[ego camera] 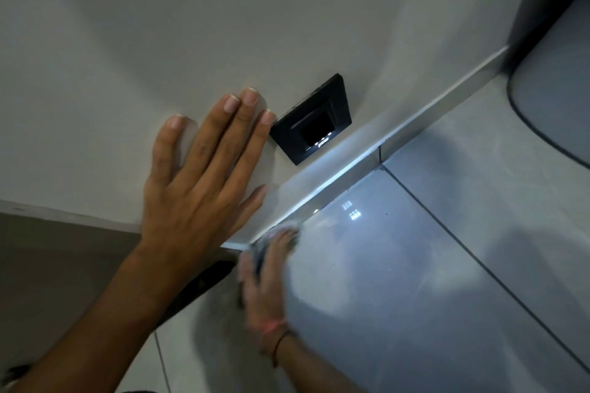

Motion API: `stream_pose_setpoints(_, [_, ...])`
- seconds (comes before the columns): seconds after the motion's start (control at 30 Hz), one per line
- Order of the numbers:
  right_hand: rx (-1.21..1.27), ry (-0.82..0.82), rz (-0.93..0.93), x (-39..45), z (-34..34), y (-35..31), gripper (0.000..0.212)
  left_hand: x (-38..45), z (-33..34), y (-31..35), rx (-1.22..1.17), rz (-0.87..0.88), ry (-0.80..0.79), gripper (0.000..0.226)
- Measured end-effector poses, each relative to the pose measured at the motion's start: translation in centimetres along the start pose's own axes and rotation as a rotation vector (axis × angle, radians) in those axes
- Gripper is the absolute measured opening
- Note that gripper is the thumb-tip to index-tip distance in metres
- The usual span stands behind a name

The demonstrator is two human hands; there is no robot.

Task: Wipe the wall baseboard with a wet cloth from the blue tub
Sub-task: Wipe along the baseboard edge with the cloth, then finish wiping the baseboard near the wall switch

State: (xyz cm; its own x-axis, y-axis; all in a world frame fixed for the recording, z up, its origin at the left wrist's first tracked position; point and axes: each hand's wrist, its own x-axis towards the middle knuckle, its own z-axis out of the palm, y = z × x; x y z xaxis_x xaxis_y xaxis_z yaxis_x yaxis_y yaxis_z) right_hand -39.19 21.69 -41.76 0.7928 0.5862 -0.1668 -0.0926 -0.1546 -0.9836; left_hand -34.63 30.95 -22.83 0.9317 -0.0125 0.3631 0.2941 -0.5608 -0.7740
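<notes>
A pale baseboard (399, 128) runs diagonally from the lower middle to the upper right, where the white wall meets the glossy floor. My left hand (204, 166) lies flat on the wall above it, fingers spread, holding nothing. My right hand (265, 277) is blurred by motion at the baseboard's lower end near a wall corner, and it presses a cloth (282, 230) against the strip. Only a pale and dark bit of the cloth shows past the fingers. The blue tub is out of view.
A black square wall fitting (314, 121) with small lights sits on the wall just right of my left fingertips. Grey glossy floor tiles (431, 249) fill the right side. A dark rounded object (555, 99) stands at the upper right. A dark opening lies at lower left.
</notes>
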Motion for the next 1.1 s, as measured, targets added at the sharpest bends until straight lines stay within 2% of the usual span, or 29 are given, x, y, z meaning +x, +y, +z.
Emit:
stream_pose_setpoints(0.03, [0.003,-0.079,-0.019,-2.3,1.5,0.0,0.089,0.1,0.1,0.0,0.011,0.000,0.009,0.079])
stream_pose_setpoints(0.1, [0.126,-0.149,0.098,-2.9,2.4,-0.4,0.092,0.0,0.3,-0.1,0.053,0.015,0.022,0.082])
stream_pose_setpoints(0.17, [0.165,-0.023,0.172,1.0,0.2,-0.8,0.093,-0.1,0.4,-0.2,0.065,0.032,0.017,0.081])
stream_pose_setpoints(0.3, [0.116,0.230,0.173,12.4,-9.9,-0.8,0.084,-0.2,0.1,-0.2,0.030,0.019,0.008,0.080])
stream_pose_setpoints(0.4, [0.270,0.327,0.160,18.8,-15.3,-0.6,0.065,0.3,0.1,0.2,-0.058,0.015,0.015,0.085])
stream_pose_setpoints(0.5, [0.235,0.434,0.228,21.9,-18.3,-0.9,0.055,2.3,-0.9,1.0,-0.180,0.004,0.018,0.092])
stream_pose_setpoints(0.63, [0.458,0.407,0.414,23.1,-25.5,-7.0,0.030,6.2,-7.5,1.4,-0.482,0.047,-0.106,0.081])
stream_pose_setpoints(0.73, [0.626,0.178,0.556,21.3,-31.2,-15.6,0.031,9.2,-13.4,-0.2,-0.672,-0.024,-0.204,0.077])
stream_pose_setpoints(0.8, [0.725,0.074,0.568,19.1,-33.5,-21.5,0.034,12.0,-16.8,-0.8,-0.914,-0.219,-0.314,0.071])
stream_pose_setpoints(0.83, [0.734,0.040,0.571,17.9,-34.5,-24.5,0.041,14.0,-18.4,-1.3,-1.097,-0.391,-0.398,0.073])
stream_pose_setpoints(0.9, [0.771,-0.060,0.632,15.7,-36.4,-30.3,0.055,18.8,-21.2,-2.6,-1.499,-0.817,-0.685,0.078])
stream_pose_setpoints(1.0, [0.824,-0.155,0.711,13.4,-40.5,-39.0,0.058,26.1,-24.4,-5.7,-2.030,-1.437,-1.129,0.057])
stream_pose_setpoints(1.03, [0.789,-0.169,0.734,13.0,-41.9,-41.7,0.058,28.2,-25.4,-6.7,-2.186,-1.529,-1.223,0.049])
stream_pose_setpoints(1.1, [0.617,-0.161,0.706,12.8,-44.8,-45.8,0.050,31.4,-27.1,-7.7,-2.356,-1.468,-1.263,0.035])
